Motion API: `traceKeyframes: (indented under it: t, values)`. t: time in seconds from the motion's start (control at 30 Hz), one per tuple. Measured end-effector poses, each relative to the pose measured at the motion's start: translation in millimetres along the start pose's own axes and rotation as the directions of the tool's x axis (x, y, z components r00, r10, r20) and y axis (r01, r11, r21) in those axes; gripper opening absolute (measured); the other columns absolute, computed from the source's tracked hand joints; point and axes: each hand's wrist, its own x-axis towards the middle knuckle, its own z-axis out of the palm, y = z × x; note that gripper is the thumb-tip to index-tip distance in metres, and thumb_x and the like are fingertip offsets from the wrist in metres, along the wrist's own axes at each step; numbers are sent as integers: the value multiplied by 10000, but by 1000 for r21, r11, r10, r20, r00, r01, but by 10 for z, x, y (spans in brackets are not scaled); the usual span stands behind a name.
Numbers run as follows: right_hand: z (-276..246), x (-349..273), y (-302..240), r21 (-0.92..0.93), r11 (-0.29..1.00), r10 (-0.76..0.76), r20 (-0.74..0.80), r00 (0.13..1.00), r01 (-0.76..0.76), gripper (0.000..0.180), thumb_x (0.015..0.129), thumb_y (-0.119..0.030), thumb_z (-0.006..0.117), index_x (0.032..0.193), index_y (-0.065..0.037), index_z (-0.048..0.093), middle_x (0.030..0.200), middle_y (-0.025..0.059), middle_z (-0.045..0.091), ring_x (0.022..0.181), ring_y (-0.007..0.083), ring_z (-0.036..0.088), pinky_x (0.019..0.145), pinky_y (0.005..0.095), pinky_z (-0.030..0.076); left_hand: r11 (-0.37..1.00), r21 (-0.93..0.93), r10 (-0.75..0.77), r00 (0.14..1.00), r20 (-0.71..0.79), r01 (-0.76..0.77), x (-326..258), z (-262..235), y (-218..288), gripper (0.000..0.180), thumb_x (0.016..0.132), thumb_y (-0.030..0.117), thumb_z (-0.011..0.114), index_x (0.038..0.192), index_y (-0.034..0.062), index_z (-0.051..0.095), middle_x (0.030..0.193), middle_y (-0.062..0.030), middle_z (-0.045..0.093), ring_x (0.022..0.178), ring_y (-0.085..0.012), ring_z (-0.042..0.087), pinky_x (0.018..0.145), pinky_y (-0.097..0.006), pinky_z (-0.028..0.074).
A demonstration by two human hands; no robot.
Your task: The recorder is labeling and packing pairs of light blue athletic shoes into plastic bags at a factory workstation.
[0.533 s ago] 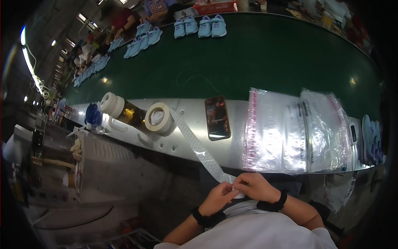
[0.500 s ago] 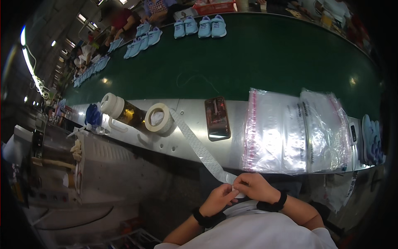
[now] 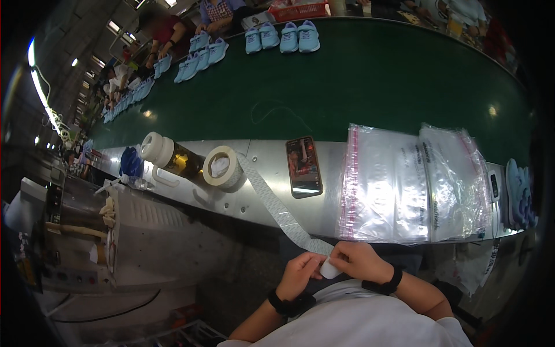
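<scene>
A roll of label tape (image 3: 224, 168) stands on the metal ledge, and its pale strip (image 3: 276, 211) runs down over the edge to my hands. My left hand (image 3: 299, 274) is closed, thumb and fingertips pinching at the strip's loose end. My right hand (image 3: 362, 262) pinches the same end from the other side, its fingers curled. A white piece of the strip (image 3: 329, 270) shows between the two hands, bent downward. Fingers hide where exactly each grip falls. Both hands are close together before my white shirt, just below the ledge.
Stacked clear plastic bags (image 3: 384, 185) lie on the ledge at right, beside a phone (image 3: 303, 166). A lidded drink bottle (image 3: 173, 156) leans left of the roll. Behind is a green conveyor belt (image 3: 347, 75) with light-blue shoes (image 3: 299, 37); people work along its far side.
My hands have drawn slightly apart, and more of the white strip end shows between them. Shoes on the belt have shifted a little to the right. A far worker's hands have moved to a shoe.
</scene>
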Motion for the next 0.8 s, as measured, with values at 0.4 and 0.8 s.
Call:
traceKeyframes:
  t: [0.4, 0.8]
  values:
    - [107, 8, 17, -195, 959, -230, -109, 967, 207, 82, 796, -165, 616, 799, -84, 614, 772, 76, 609, 740, 274, 604, 632, 362, 481, 988, 131, 85, 996, -18, -82, 55, 108, 3, 170, 922, 124, 534, 1005, -17, 579, 895, -48, 616, 740, -62, 554, 604, -198, 455]
    - [-60, -68, 57, -239, 965, -133, -109, 985, 104, 104, 783, -170, 612, 788, -66, 612, 749, 88, 606, 710, 280, 601, 622, 368, 475, 963, 183, 233, 952, -197, -198, 87, -2, 136, 168, 934, 116, 498, 944, -24, 590, 800, -49, 612, 655, -69, 547, 581, -204, 458]
